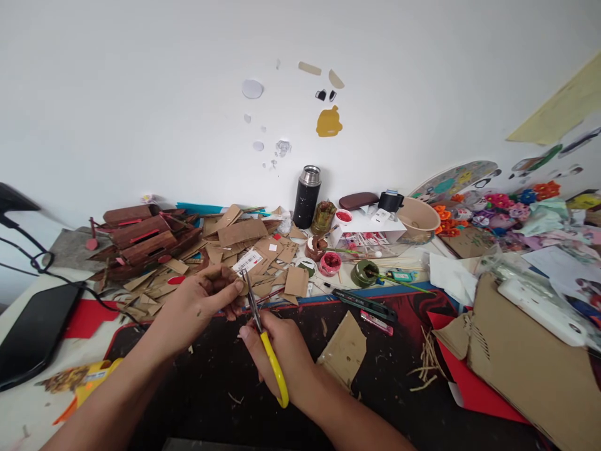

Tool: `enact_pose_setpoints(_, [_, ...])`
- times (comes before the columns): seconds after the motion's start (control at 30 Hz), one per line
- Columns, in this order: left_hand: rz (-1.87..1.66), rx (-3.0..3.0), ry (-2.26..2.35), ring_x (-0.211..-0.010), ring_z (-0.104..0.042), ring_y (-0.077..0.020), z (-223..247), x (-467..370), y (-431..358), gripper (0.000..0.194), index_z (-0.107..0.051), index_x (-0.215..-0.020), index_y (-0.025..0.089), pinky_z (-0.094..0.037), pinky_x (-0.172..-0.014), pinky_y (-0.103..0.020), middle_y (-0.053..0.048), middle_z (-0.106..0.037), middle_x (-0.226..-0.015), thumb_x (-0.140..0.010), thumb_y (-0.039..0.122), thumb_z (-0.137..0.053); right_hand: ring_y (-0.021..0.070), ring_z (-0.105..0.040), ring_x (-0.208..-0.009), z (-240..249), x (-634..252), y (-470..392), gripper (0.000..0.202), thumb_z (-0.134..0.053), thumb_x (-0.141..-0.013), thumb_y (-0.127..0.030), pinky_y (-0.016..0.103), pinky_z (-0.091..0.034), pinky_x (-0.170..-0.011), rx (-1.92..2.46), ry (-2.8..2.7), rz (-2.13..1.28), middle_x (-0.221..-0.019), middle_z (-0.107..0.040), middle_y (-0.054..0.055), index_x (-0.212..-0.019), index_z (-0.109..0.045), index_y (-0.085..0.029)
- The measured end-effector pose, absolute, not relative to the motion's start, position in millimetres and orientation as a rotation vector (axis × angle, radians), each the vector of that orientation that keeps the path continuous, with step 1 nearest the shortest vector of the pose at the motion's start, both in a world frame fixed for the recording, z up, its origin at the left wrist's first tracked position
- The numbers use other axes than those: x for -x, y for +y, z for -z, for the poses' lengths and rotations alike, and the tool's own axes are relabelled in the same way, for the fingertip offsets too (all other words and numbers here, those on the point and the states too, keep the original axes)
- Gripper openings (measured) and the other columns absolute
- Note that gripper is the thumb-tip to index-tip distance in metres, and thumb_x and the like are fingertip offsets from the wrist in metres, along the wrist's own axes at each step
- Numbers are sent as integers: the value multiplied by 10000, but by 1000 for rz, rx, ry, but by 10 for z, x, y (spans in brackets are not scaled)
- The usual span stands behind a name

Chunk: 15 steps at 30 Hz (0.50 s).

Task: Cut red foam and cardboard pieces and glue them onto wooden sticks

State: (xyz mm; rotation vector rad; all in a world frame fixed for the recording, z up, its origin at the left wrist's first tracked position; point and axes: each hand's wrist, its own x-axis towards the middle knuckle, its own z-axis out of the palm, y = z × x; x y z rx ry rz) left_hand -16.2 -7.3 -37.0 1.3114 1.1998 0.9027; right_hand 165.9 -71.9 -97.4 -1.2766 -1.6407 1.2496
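Note:
My right hand (290,351) is closed around a pair of scissors (273,363) with yellow handles, their metal blades pointing up and away from me. Just left of the blade tips, my left hand (203,299) is pinched, thumb against fingers. Whatever sits in that pinch is too small and hidden to make out. Both hands are above a dark mat (188,394). Behind them lies a heap of cut cardboard scraps (244,233). A larger cardboard piece (345,349) rests on the mat beside my right wrist.
A brown cardboard model (145,235) stands at the back left, near a black phone-like slab (40,329). Open paint jars (364,274), a black flask (308,197) and a utility knife (364,305) are farther back. Cardboard sheets (530,357) cover the right side.

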Motion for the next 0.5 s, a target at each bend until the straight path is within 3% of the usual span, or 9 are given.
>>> enact_pose_setpoints(0.5, [-934, -1301, 1229, -551, -679, -191, 382, 112, -84, 400, -708, -758, 209, -591, -529, -286, -15, -729, -630, -760, 556, -905, 149, -560, -615, 898, -1663, -680, 190, -627, -1001, -348, 246, -387, -619, 1425, -1740, -1145, -723, -671, 14, -921, -710, -196])
